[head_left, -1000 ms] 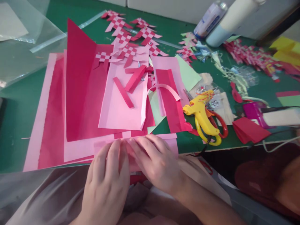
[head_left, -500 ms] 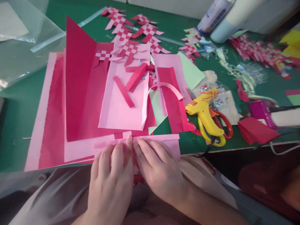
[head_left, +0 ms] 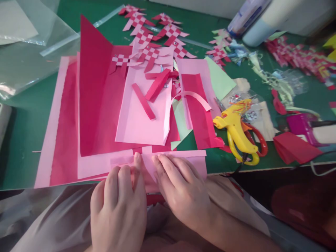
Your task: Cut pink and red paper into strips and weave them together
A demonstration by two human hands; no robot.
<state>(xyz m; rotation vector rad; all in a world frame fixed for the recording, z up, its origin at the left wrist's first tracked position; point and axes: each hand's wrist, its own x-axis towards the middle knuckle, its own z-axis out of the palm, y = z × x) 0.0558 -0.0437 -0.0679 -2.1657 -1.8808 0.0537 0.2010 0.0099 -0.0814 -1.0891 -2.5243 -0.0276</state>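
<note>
Tabletop [head_left: 22, 140] — two hands [head_left: 119, 199] [head_left: 182, 185] on pink paper [head_left: 149, 163]

I have two hands [head_left: 119, 203] here. I count two cylindrical containers [head_left: 270, 26], one yellow glue gun [head_left: 236, 131] and one curved pink strip [head_left: 194, 94].

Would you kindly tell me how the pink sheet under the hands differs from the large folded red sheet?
The pink sheet is pale; the red sheet is deep crimson. The pink sheet has a narrow fold along its far edge; the red sheet, a broad raised panel. The left hand and right hand touch the pink sheet, not the red sheet. Both are folded.
</note>
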